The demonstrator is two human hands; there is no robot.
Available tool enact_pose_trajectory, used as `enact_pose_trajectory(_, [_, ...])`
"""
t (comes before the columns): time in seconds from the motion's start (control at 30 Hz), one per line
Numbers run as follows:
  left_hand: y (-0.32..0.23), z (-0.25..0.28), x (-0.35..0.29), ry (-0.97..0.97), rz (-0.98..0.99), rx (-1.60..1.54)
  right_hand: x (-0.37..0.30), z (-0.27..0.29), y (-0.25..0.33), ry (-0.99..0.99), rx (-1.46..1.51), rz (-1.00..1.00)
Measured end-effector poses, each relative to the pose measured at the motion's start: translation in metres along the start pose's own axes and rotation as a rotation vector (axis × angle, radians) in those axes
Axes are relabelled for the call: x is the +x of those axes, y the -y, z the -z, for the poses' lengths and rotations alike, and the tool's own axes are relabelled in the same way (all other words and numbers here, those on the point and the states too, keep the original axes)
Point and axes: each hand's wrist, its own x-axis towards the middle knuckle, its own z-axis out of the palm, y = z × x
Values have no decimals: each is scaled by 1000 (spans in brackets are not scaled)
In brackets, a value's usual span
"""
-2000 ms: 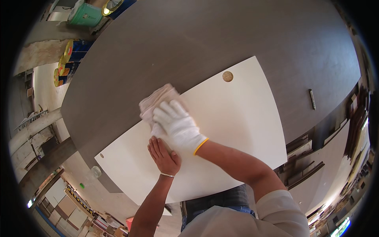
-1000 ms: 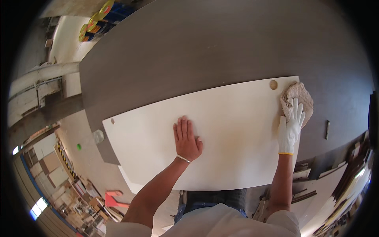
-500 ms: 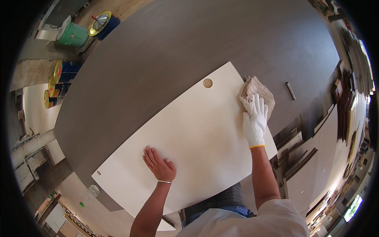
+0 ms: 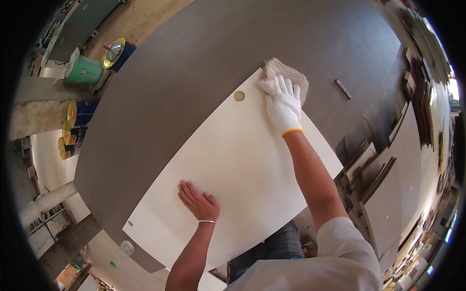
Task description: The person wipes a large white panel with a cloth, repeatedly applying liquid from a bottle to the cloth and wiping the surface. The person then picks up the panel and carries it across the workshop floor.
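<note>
A large white panel (image 4: 242,160) with a small round hole (image 4: 239,96) near its far edge lies on a dark grey-brown worktable (image 4: 204,53). My right hand (image 4: 283,104), in a white knit glove with a yellow cuff, presses a crumpled beige cloth (image 4: 286,77) on the panel's far right corner. My bare left hand (image 4: 198,201), with a thin bracelet at the wrist, lies flat and fingers spread on the panel near its front left part.
A small dark bar-shaped tool (image 4: 343,89) lies on the table right of the cloth. Paint cans (image 4: 82,72) and tins (image 4: 73,128) stand on the floor at the left. Stacked boards (image 4: 388,160) lean at the right. A plastic bottle (image 4: 121,252) lies below the table's front edge.
My right hand has moved the cloth from the panel's left part across to its far right corner. My left hand stayed flat on the panel.
</note>
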Motion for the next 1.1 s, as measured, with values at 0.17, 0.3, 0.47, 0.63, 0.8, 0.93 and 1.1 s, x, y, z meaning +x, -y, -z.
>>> enact_pose_trajectory(0.17, [-11, -9, -3, 17, -23, -20, 14, 0, -5, -206, 15, 30])
enact_pose_trajectory(0.3, [4, -4, -4, -23, -10, 14, -118, -5, -67, -188, -50, -103])
enact_pose_trajectory(0.47, [10, 0, -4, -39, -1, 49, -182, 37, -66, 0, 105, -352])
enact_pose_trajectory(0.63, [-10, -21, -6, -42, -75, 47, -54, -11, -31, -322, 21, -158])
enact_pose_trajectory(0.8, [5, -18, -7, -46, -30, 73, -140, 0, -73, -279, 32, -168])
enact_pose_trajectory(0.93, [14, -11, -5, -101, -62, 103, -266, 17, -119, -180, -105, -434])
enact_pose_trajectory(1.1, [-4, -23, -6, -50, -55, 78, -162, -4, -92, -371, -11, -284])
